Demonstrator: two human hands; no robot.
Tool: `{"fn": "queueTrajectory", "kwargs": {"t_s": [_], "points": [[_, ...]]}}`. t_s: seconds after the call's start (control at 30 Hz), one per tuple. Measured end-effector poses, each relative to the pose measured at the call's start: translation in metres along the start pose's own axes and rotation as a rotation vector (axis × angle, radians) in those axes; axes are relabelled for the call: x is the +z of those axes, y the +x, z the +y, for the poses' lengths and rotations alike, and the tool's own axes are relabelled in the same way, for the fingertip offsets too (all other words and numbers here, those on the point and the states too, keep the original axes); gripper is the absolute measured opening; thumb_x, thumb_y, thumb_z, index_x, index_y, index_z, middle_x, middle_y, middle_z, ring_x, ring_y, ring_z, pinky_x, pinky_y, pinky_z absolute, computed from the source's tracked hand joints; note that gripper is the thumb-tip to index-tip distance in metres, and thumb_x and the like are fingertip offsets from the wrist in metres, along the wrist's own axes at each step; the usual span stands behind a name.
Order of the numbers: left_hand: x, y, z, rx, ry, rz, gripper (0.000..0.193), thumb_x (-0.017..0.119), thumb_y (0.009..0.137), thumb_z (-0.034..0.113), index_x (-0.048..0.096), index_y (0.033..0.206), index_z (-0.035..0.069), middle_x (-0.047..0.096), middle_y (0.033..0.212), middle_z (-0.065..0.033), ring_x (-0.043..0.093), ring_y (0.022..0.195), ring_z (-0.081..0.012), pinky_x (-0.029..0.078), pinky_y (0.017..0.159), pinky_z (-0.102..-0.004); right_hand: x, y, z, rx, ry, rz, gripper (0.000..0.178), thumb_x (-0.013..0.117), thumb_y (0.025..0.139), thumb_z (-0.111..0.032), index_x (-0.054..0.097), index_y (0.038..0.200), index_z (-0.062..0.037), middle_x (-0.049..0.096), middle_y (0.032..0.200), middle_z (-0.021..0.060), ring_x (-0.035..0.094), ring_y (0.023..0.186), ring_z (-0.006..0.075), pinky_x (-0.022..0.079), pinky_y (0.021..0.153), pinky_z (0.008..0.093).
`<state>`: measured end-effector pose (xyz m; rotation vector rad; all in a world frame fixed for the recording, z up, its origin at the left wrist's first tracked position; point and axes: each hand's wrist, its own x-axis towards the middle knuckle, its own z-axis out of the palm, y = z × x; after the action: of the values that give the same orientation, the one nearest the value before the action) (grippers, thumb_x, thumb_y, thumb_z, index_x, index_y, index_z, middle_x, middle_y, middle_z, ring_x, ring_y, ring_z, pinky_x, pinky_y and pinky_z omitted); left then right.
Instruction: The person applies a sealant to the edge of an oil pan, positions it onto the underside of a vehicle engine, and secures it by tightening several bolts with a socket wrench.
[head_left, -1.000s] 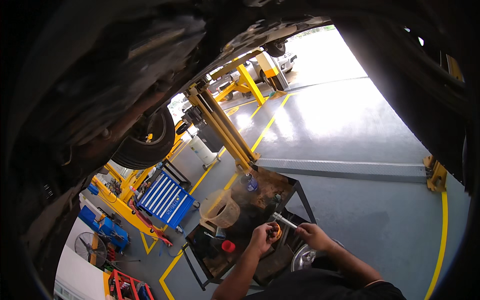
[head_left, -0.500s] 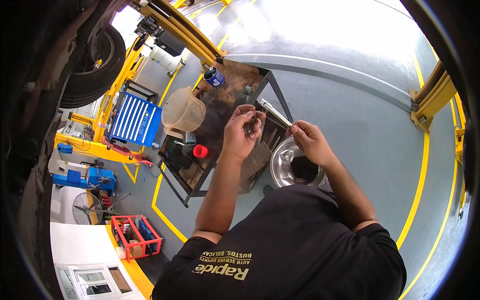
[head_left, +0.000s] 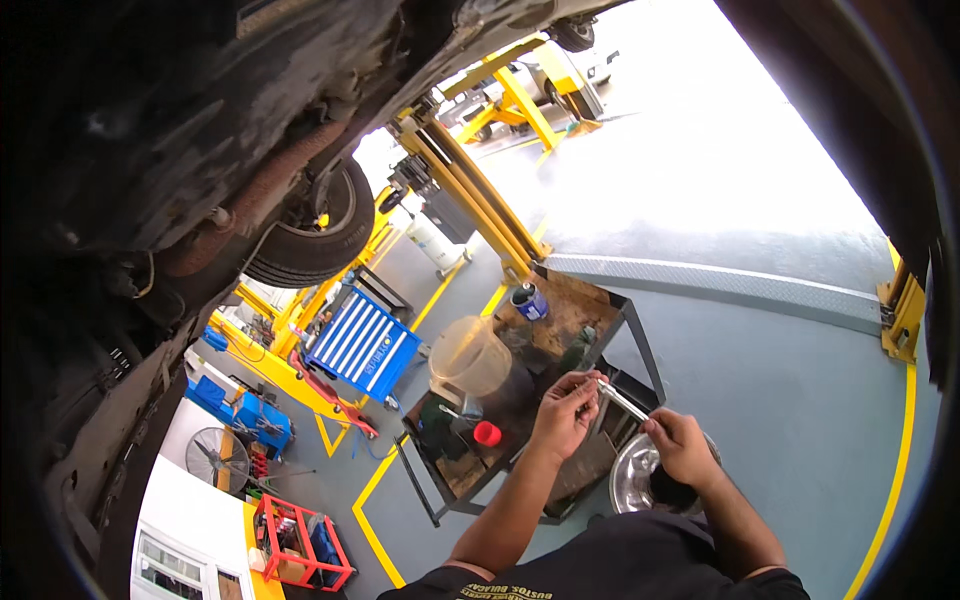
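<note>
My right hand [head_left: 685, 447] is closed round the near end of a chrome socket extension [head_left: 626, 402], which slants up and to the left. At its far end, my left hand [head_left: 566, 417] has its fingertips pinched together. Whatever they hold is too small to make out. Below the right hand is a shiny metal basin [head_left: 622, 482] with something dark inside, partly covered by my hand and shirt. Left of my hands stands a dark metal cart [head_left: 575, 308]. It carries a cloudy plastic jug [head_left: 466, 358], a red cup-like piece [head_left: 487, 434] and a blue can [head_left: 530, 302].
A raised car's underside [head_left: 270, 100] fills the upper left, with a wheel [head_left: 325, 225] hanging beside it. Beyond the cart are a yellow lift post [head_left: 475, 190] and a blue tool cabinet [head_left: 365, 342]. A red frame crate [head_left: 305, 545] sits lower left. A metal floor strip [head_left: 710, 287] crosses behind.
My view has tilted up, showing more of the car's underside. The left fingertips have come to the far end of the socket extension, which was apart from them before. The right hand keeps its grip.
</note>
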<state>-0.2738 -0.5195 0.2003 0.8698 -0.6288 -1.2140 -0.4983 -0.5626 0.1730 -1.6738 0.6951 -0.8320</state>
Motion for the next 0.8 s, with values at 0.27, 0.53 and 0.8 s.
{"fn": "queueTrajectory", "kwargs": {"t_s": [0.27,0.53,0.8], "points": [[-0.013,0.003,0.003,-0.111,0.049,0.036,0.017,0.059,0.093,0.004,0.066,0.105,-0.005,0.067,0.086,-0.0073,0.053,0.062,-0.0064,0.036,0.050,-0.0196,0.003,0.005,0.002,-0.112,-0.333,0.129,0.020,0.065,0.088,-0.024,0.064,0.087,-0.0041,0.060,0.062,0.0170,0.062,0.061,0.0393,0.046,0.054,0.0466],[0.015,0.019,0.012,-0.036,0.064,0.091,0.028,0.062,0.097,0.027,0.067,0.101,-0.001,0.050,0.063,0.0001,0.042,0.053,-0.0075,0.032,0.050,-0.0218,0.006,0.024,-0.007,0.007,0.135,-0.019,0.020,0.058,0.096,-0.016,0.062,0.099,0.0030,0.061,0.067,0.0108,0.056,0.062,0.0149,0.045,0.059,0.0327],[0.166,0.060,0.142,0.571,0.430,-0.037,0.031,0.059,0.097,0.028,0.067,0.102,-0.002,0.043,0.067,0.0040,0.036,0.049,-0.0046,0.025,0.044,-0.0206,-0.019,0.072,-0.154,-0.547,0.040,0.333,0.033,0.048,0.096,-0.005,0.046,0.129,-0.0025,0.059,0.068,0.0199,0.061,0.060,0.0387,0.045,0.055,0.0388]]}}
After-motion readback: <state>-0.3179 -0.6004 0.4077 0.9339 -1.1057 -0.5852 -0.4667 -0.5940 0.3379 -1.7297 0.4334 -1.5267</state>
